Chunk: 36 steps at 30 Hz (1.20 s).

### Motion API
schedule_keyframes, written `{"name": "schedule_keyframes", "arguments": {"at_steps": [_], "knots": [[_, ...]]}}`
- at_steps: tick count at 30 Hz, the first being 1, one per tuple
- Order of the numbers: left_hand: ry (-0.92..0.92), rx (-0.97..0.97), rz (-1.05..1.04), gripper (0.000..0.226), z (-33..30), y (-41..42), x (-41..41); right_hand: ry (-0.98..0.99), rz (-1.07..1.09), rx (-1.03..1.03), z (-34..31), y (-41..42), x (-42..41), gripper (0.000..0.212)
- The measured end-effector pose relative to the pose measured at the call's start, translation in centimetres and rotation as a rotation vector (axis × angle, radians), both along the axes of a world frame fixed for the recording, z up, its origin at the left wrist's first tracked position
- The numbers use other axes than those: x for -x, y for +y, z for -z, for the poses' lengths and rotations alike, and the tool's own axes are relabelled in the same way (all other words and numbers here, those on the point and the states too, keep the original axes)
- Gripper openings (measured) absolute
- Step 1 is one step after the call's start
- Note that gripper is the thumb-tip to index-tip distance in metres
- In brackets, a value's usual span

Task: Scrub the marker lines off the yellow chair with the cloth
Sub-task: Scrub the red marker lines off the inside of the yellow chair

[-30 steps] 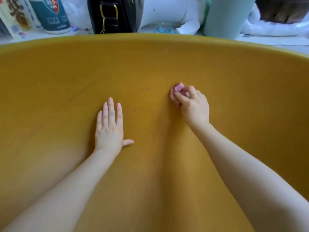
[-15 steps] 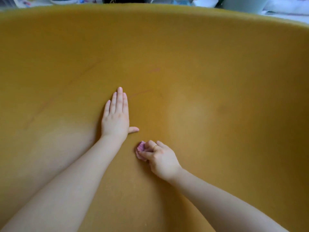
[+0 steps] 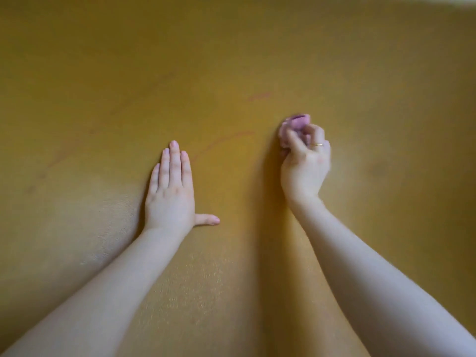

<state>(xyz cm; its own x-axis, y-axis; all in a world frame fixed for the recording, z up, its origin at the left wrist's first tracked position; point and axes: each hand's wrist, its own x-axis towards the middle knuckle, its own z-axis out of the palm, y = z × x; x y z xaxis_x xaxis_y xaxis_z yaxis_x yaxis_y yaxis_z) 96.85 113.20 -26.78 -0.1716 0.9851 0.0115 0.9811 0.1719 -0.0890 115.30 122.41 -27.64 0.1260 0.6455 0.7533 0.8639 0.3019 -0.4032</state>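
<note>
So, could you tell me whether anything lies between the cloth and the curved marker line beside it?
Nothing visible does: bare yellow chair separates the cloth in the right hand from the line.

Two hands, one cloth, one chair.
Left hand; right hand; pink cloth; yellow chair; one ring; several faint marker lines.

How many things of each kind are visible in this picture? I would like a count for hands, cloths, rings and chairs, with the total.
Hands: 2, the left hand flat on the seat, the right hand gripping the cloth
Cloths: 1, the pink cloth
Rings: 1, the gold ring
Chairs: 1, the yellow chair
Total: 5
</note>
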Motion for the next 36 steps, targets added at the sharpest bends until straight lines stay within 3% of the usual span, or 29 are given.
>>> {"name": "schedule_keyframes", "arguments": {"at_steps": [4,8,10,13,18,23,28,30,33,36], "knots": [[-0.035,-0.029,0.022,0.143,-0.1,-0.1,-0.1,-0.204,-0.366,0.100,3.0,-3.3,6.2,0.038],[-0.005,0.016,0.008,0.142,-0.7,-0.4,-0.4,-0.363,-0.499,0.131,2.2,-4.5,6.6,0.041],[0.002,0.029,0.000,0.143,-0.8,-0.4,-0.4,-0.380,-0.466,0.098,0.7,-2.3,4.0,0.034],[0.011,0.033,0.000,0.143,-0.6,-0.3,-0.2,-0.228,-0.269,0.047,-1.6,1.8,-0.1,0.021],[-0.029,-0.016,0.025,0.143,0.0,0.0,0.2,0.021,-0.003,-0.042,-1.9,2.7,1.7,0.037],[-0.015,-0.103,0.046,0.146,0.2,-0.2,0.3,-0.279,-0.386,-0.039,2.9,-1.6,7.3,0.045],[-0.010,-0.026,0.022,0.143,-0.3,-0.3,-0.1,-0.491,-0.498,-0.026,2.2,-2.4,6.5,0.040],[-0.006,-0.015,0.020,0.142,-0.4,-0.3,-0.1,-0.494,-0.405,-0.032,-0.3,-0.2,4.6,0.043],[-0.003,0.011,0.019,0.142,-0.4,-0.4,0.1,-0.252,-0.091,-0.076,-4.5,2.9,2.0,0.051],[0.000,-0.005,0.031,0.141,-0.3,-0.2,0.1,-0.093,0.059,-0.103,-6.6,4.1,1.6,0.057]]}}
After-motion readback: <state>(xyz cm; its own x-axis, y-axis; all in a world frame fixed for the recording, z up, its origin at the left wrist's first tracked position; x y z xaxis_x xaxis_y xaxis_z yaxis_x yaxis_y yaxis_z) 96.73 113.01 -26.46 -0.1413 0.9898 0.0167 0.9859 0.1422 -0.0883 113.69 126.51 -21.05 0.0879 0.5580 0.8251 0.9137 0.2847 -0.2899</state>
